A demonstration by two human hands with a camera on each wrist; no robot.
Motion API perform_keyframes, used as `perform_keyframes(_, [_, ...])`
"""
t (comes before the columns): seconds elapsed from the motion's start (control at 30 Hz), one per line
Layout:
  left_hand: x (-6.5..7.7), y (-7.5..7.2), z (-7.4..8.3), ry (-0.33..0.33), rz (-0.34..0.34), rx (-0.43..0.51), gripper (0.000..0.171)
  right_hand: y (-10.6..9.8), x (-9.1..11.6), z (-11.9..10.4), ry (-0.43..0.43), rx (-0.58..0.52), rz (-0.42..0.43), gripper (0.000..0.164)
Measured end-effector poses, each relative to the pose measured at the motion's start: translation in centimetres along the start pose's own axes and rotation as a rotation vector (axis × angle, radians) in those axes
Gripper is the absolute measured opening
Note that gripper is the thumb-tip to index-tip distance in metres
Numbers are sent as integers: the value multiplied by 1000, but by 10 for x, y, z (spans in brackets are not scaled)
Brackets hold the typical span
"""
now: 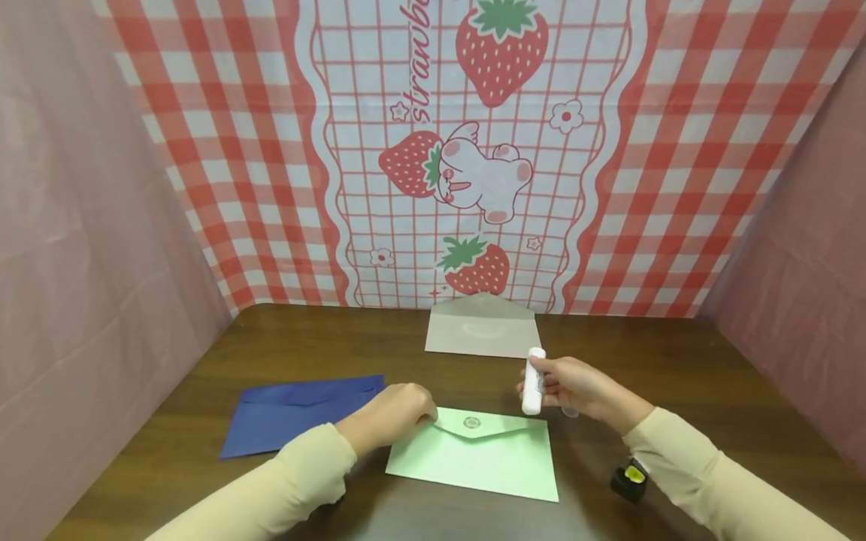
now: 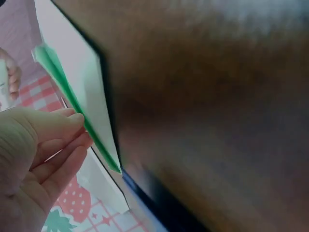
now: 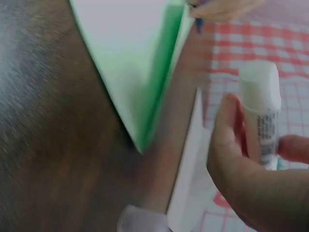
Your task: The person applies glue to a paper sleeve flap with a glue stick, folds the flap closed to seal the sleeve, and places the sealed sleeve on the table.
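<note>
The head view looks down from six o'clock toward twelve — both wrist views, much nearer, share the green envelope [image 1: 473, 467].

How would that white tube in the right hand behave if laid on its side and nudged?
The white tube would likely roll, as its body looks round. It is probably light: the right hand alone holds it up. Stood on end, it might tip, being tall and narrow.

Your head view: bright, soft light, mostly sharp, edges stretched wide, grey sheen low on the tabletop [image 1: 467, 383]. Your wrist views: dimmer, hazy, wood grain blurred under pale glare, green envelope [image 3: 120, 43] washed out near-white.
</note>
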State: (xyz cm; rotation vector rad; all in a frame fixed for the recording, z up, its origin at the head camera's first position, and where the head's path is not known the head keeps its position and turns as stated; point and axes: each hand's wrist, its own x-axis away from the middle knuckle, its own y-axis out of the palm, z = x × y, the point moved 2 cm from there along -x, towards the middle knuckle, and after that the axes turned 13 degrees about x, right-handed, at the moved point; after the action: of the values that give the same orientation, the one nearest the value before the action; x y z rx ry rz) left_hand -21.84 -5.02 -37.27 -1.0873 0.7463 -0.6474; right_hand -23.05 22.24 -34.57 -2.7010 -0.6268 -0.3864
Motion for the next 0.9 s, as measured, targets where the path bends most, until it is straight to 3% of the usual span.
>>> perform_keyframes(0.13, [1, 1, 1, 10, -1, -22, 21, 17, -8, 8, 49, 137, -31, 42])
perform_keyframes(0.37, [0, 4, -1, 3, 6, 4, 18, 34, -16, 20, 108, 336, 38, 34])
perform_keyframes(0.47, [-2, 3, -3, -54, 2, 99, 14, 36, -16, 22, 121, 363, 51, 34])
perform_keyframes(0.7, [-9, -1, -8, -222, -21, 449, 10, 35, -17, 23, 76, 353, 14, 36])
perform_keyframes(0.9, [-8, 5, -14, -328, -53, 531, 12, 33, -20, 25, 47, 353, -6, 35])
